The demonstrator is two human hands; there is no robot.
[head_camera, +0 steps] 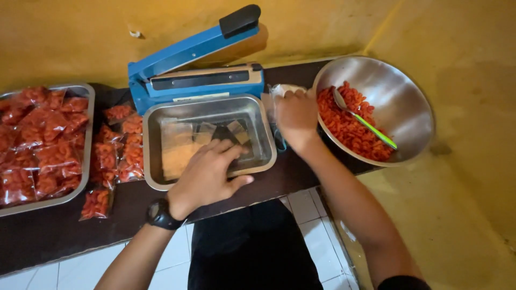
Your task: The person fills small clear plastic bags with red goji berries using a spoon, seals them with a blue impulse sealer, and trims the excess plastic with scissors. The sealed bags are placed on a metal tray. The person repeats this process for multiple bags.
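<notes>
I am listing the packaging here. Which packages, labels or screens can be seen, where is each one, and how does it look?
Sealed packets: fill the left steel tray; small clear bags of red-orange snack.
Loose packets: on the dark table between the two trays; same kind.
Clear bag: at the right hand, beside the bowl; contents unclear.
Label: pale strip on the blue sealer's front.
Screens: none.

The light was warm and fairly dim, falling from above. Soft glare sat inside the steel bowl (398,102) and on the tray (209,110). Shadows were gentle; straight edges bowed near the frame's corners, and focus stayed sharp.
</notes>
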